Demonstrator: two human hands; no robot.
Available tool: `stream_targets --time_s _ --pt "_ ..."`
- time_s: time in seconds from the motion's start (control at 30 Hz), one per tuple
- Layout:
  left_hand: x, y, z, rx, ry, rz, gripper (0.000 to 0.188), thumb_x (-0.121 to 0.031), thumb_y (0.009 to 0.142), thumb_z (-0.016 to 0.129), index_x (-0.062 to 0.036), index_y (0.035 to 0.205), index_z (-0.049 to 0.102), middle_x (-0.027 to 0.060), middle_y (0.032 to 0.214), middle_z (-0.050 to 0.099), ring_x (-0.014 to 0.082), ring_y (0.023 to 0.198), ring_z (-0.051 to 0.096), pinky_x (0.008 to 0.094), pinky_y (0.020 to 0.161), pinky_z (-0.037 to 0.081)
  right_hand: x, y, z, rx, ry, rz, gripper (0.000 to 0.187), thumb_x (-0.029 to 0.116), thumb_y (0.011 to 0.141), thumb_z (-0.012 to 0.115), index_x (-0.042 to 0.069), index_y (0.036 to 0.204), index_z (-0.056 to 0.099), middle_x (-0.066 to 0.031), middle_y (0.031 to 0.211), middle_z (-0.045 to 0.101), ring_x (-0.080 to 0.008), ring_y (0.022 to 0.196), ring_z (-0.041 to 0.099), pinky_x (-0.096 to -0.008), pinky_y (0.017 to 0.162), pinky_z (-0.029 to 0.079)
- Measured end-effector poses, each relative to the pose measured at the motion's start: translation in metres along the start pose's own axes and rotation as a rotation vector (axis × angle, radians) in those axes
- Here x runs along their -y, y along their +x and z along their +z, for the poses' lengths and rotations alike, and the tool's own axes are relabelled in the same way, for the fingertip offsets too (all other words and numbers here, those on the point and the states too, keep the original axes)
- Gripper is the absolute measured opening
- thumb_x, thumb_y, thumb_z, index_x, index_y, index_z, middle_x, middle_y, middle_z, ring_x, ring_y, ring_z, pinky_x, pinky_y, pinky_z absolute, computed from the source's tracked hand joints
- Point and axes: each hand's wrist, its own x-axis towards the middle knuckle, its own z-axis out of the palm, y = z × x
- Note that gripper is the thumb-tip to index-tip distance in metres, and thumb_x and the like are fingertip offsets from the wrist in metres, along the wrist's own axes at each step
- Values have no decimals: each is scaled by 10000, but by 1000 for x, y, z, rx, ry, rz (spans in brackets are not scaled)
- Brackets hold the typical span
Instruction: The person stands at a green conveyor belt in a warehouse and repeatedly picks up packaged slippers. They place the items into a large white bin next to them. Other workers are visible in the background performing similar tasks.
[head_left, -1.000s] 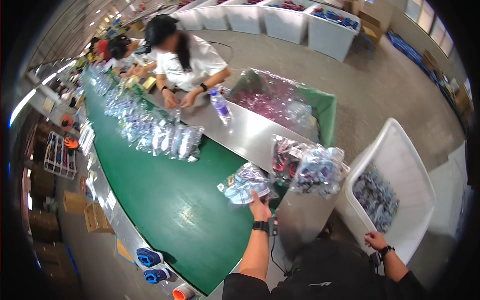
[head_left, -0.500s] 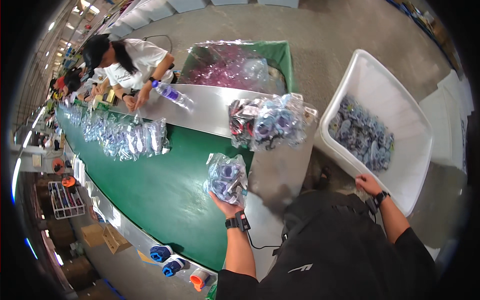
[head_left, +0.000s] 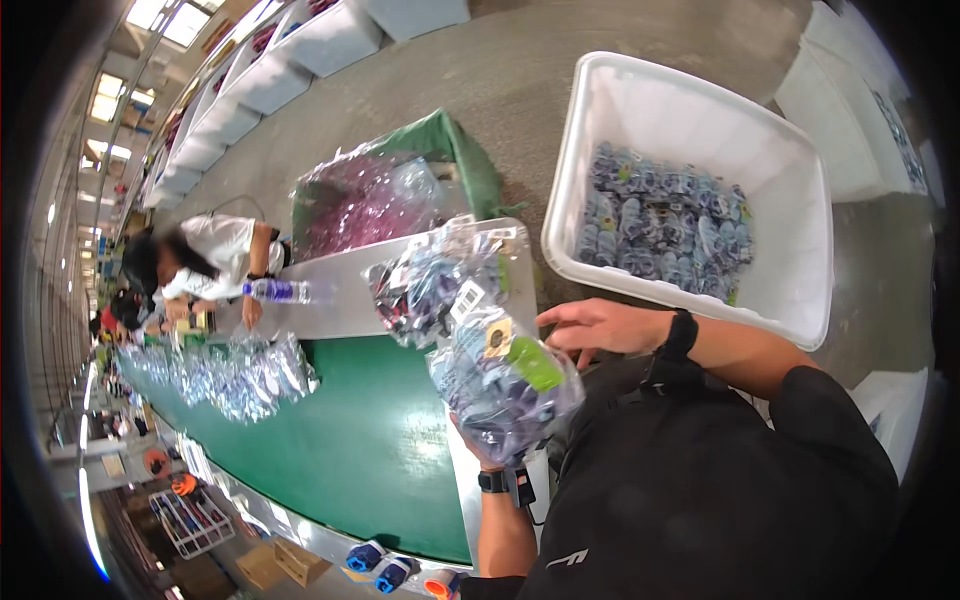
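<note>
My left hand (head_left: 474, 446) holds a clear plastic bag of blue-purple shoes (head_left: 490, 400) from below, its fingers partly hidden by the bag. A green patch and a tan label show on the bag's upper side. My right hand (head_left: 605, 326) reaches in from the right, fingers stretched out and apart, close beside the bag's upper corner; nothing is in it. Just beyond, more bagged shoes (head_left: 425, 290) lie heaped at the end of the metal ledge, some with red and black parts.
A white bin (head_left: 690, 110) of bagged shoes stands at the right. The green conveyor belt (head_left: 390, 450) carries a row of bags (head_left: 240, 375). Across it a co-worker (head_left: 215, 250) sits near a water bottle (head_left: 280, 291) and a green-lined container (head_left: 470, 165). Loose shoes (head_left: 393, 574) sit at the near-left edge.
The shoe bag has come up and closer to me in my left hand, showing its labelled side. My right hand has moved from the bin's rim to beside the bag and spread its fingers. My view has turned.
</note>
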Motion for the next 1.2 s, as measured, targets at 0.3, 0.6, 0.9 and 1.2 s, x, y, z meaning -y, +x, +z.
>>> stream_targets --time_s 0.3,0.6,0.9,1.2 --pt "62 43 102 -43 305 -132 637 -504 980 378 -73 1446 333 145 1387 476 328 1252 489 480 1053 390 -28 -52 -75 -160 -56 -134 361 212 904 542 -42 1155 594 -60 1078 620 -132 957 549 -275 903 404" --pt "121 86 157 -85 405 -250 536 -431 1016 359 -65 1405 395 128 1349 519 301 1183 554 460 1015 443 -58 -91 -146 -215 408 -50 252 217 919 517 8 909 658 -18 894 639 -86 764 553 -257 696 439" --pt "182 127 157 -145 332 -521 628 -511 1003 331 -36 1410 394 137 1373 507 302 1243 507 445 1055 402 -83 -106 -187 -225 534 218 395 423 930 562 95 1149 600 -106 1038 658 -244 874 680 -429 673 582" --pt "204 129 118 -230 677 -571 601 -508 1014 306 -57 1399 403 117 1321 532 257 1168 533 462 1031 385 -139 -104 -234 -410 618 264 316 327 835 643 42 972 649 -92 816 657 -235 620 664 -395 529 555"
